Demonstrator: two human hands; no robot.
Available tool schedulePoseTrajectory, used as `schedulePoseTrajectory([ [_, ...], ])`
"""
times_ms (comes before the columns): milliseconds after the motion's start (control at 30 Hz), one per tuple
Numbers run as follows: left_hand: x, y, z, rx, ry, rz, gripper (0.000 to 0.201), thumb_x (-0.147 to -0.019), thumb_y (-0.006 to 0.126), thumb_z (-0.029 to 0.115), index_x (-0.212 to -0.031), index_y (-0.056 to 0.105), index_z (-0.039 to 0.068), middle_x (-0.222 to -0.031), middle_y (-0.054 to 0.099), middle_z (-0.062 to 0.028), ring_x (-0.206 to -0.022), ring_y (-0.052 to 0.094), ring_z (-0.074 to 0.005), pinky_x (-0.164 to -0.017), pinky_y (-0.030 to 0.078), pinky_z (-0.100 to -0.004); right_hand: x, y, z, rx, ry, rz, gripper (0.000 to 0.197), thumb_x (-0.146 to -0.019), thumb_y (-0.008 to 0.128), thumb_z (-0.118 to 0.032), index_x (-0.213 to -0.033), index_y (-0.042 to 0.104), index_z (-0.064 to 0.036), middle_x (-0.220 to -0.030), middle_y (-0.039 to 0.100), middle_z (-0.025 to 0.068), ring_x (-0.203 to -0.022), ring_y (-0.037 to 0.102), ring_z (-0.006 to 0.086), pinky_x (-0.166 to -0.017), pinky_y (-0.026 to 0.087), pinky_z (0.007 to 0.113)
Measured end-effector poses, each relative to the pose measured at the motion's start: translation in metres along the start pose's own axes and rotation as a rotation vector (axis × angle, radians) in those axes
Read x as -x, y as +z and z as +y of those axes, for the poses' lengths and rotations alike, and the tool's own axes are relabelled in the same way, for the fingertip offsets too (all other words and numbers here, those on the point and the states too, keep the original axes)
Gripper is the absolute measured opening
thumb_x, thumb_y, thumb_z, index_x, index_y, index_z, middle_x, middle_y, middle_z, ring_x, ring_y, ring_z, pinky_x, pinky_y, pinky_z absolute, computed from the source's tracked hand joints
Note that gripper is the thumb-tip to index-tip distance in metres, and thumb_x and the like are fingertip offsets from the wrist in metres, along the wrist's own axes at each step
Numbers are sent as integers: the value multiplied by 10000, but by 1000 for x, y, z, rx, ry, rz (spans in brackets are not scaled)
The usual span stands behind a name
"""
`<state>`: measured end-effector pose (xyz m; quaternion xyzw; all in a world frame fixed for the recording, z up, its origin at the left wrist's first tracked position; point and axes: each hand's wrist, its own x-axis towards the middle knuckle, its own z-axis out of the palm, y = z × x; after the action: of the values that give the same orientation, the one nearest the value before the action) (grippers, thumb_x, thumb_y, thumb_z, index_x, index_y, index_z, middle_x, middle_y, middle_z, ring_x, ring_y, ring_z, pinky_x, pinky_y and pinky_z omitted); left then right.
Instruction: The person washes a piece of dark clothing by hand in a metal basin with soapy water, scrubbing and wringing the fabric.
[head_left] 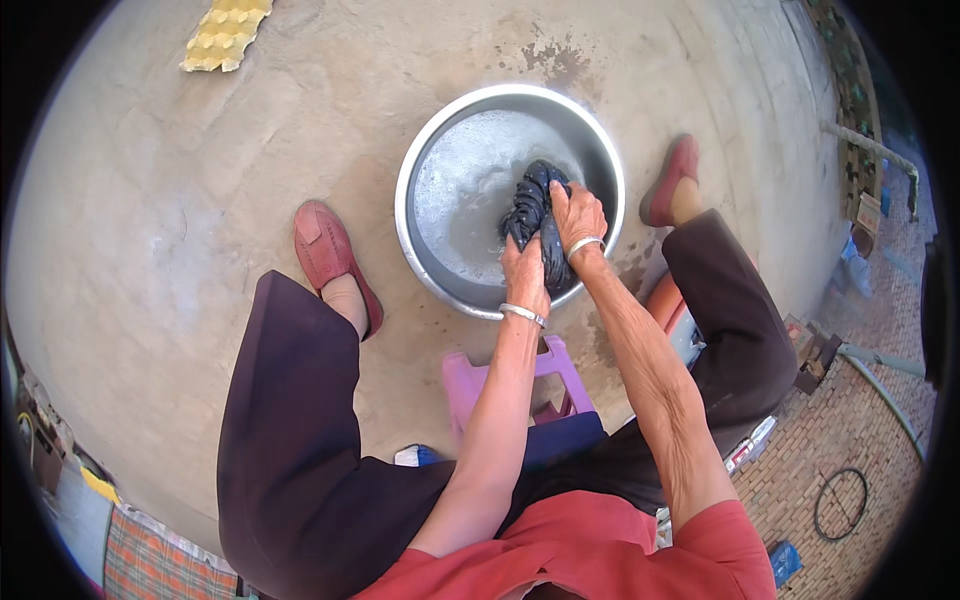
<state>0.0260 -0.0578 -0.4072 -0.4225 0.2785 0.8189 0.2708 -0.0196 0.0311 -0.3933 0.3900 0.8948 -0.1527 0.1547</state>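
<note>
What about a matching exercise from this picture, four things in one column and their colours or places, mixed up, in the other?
Column one:
1. basin
2. cloth
3. stool
4. egg tray

Column two:
A. yellow, at the picture's upper left
B. purple
C. silver and round
D. dark, bunched, gripped by the left hand and right hand

Right pairs: 1-C, 2-D, 3-B, 4-A.

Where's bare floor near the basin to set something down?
Free: the concrete floor between the yellow egg tray, left shoe and basin. Crowded: where left hand and right hand grip dark cloth in the basin, and at the purple stool.
</note>
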Motion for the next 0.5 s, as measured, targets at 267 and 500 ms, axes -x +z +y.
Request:
schedulePoseTrajectory([
  [267,-29,-62,5,-105,3,-49,140,-899,617,133,-1000,610,38,-802,633,-53,-662,625,-188,-591,517,-299,140,-14,-17,-186,-521,-7,199,-785,679,-218,-801,577,-48,-796,562,146,-748,594,351,-621,485,443],
  [500,-2,-5,14,148,-49,-27,245,-906,568,64,-1145,595,19,-998,654,-70,-860,645,-179,-779,539,-328,26,6,-8,-77,-237,107,335,-872,570,-351,-841,537,-19,-857,611,202,-816,590,435,-670,455,510],
])
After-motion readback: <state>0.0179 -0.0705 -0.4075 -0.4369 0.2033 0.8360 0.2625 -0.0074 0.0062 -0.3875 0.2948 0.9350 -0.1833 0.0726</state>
